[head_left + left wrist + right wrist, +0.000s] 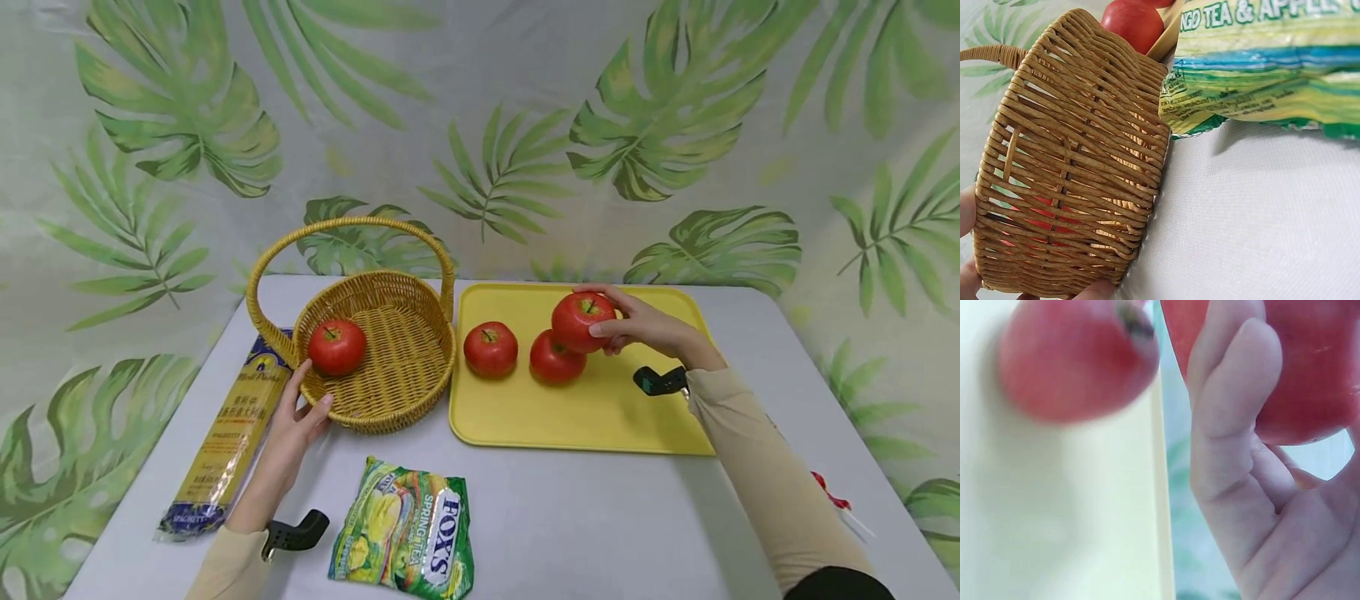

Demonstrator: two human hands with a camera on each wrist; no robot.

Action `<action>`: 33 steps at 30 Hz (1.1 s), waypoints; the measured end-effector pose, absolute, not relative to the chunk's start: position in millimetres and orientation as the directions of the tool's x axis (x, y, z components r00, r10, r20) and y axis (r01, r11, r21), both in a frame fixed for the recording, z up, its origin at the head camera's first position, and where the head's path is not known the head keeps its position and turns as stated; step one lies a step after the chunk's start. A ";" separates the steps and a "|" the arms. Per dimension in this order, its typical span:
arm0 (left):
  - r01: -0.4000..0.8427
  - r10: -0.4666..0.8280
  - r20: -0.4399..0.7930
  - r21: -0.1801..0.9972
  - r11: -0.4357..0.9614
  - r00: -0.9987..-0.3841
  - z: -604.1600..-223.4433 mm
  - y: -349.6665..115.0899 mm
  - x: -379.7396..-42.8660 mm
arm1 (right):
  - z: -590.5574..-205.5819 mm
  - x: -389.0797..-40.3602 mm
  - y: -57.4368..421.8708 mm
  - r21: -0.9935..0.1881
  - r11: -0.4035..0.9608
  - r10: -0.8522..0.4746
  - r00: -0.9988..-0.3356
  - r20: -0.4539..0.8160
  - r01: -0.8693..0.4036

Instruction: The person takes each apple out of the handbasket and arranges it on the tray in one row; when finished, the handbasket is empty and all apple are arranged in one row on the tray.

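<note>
My right hand [648, 327] grips a red apple [576, 323] above the yellow tray [585, 425]. In the right wrist view, its curled fingers [1235, 394] lie against the held apple [1316, 375]. Just below it, a second apple [555, 367] sits on the tray, partly hidden by the held one. Another apple [491, 350] rests at the tray's left side. My left hand [288, 437] holds the near-left edge of the wicker basket [405, 358], which has a tall arched handle. Inside the basket, one apple [337, 347] lies at the left.
A spaghetti packet [228, 433] lies left of the basket, partly behind my left arm. In front of the basket is a green Fox's candy bag [408, 529]. A small red item [831, 492] lies by the table's right edge. Leaf-patterned cloth hangs behind.
</note>
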State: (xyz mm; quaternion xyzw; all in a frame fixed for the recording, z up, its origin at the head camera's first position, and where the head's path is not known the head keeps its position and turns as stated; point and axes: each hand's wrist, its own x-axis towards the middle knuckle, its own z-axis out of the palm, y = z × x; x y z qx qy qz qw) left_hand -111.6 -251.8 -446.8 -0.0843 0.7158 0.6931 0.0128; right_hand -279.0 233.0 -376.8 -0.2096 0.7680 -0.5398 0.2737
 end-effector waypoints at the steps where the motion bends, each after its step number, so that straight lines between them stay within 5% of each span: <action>1: -0.140 -0.103 -0.136 0.990 0.026 -0.985 -446.9 -251.9 -111.5 | -377.9 -277.6 240.0 -0.943 0.332 -0.604 -0.772 -0.196 -0.021; 12: -0.147 -0.100 -0.143 0.989 0.027 -0.985 -446.9 -253.9 -109.4 | -405.2 -263.7 290.3 -0.923 0.378 -0.475 -0.842 -0.256 0.067; 33: -0.129 -0.103 -0.126 0.991 0.032 -0.987 -447.1 -251.8 -111.1 | -439.9 -252.4 300.5 -0.920 0.371 -0.496 -0.810 -0.312 0.127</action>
